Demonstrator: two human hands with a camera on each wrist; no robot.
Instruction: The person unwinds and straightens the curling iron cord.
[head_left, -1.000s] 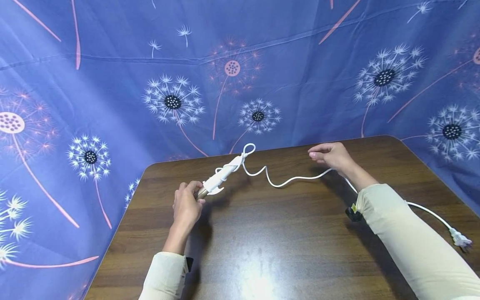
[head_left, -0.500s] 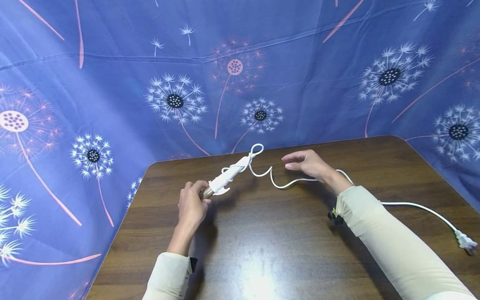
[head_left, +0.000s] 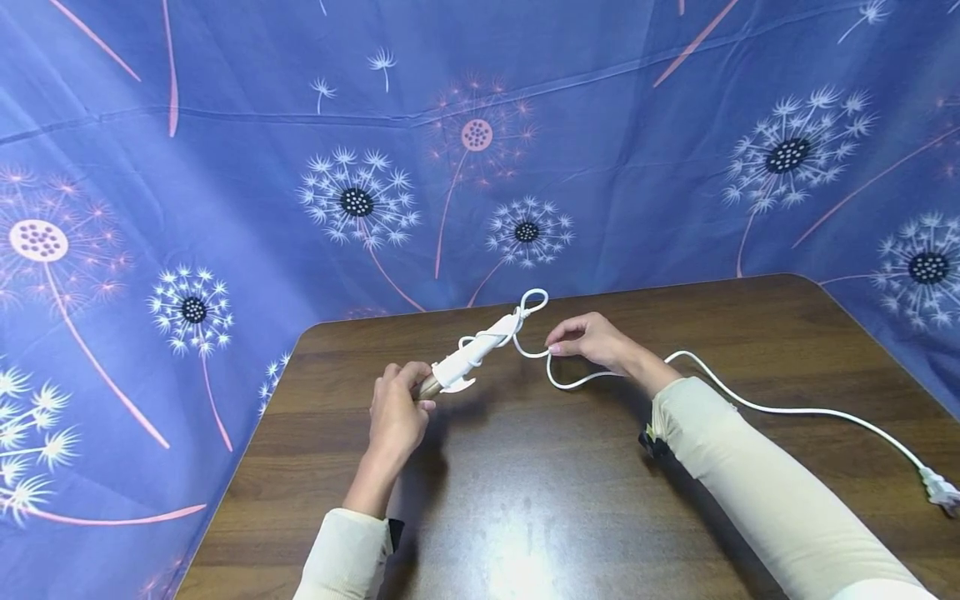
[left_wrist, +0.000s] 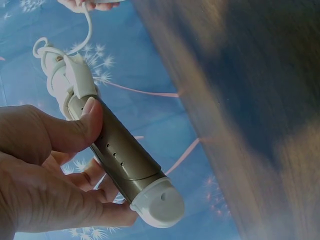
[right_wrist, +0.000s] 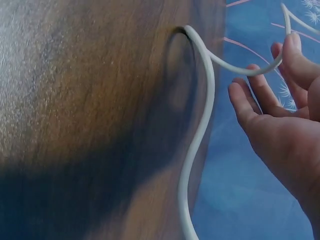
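Observation:
A curling iron (head_left: 477, 348), with a white handle and a gold-brown barrel, is held tilted above the table, handle end up. My left hand (head_left: 397, 414) grips its barrel (left_wrist: 125, 145), thumb on one side and fingers on the other; the white tip (left_wrist: 160, 202) pokes out below. Part of the white cord (head_left: 795, 411) winds round the handle and makes a small loop at its end. To the right, my right hand (head_left: 596, 342) pinches the cord between thumb and forefinger, its other fingers loosely bent in the right wrist view.
The cord runs rightward over the brown wooden table (head_left: 570, 492) to a white plug (head_left: 939, 490) near the right side. Behind the table's far edge hangs a blue cloth (head_left: 622, 208) with a dandelion print.
My right hand has come left and slightly down along the cord, from holding nothing to pinching it near the handle. The left hand keeps its grip on the curling iron.

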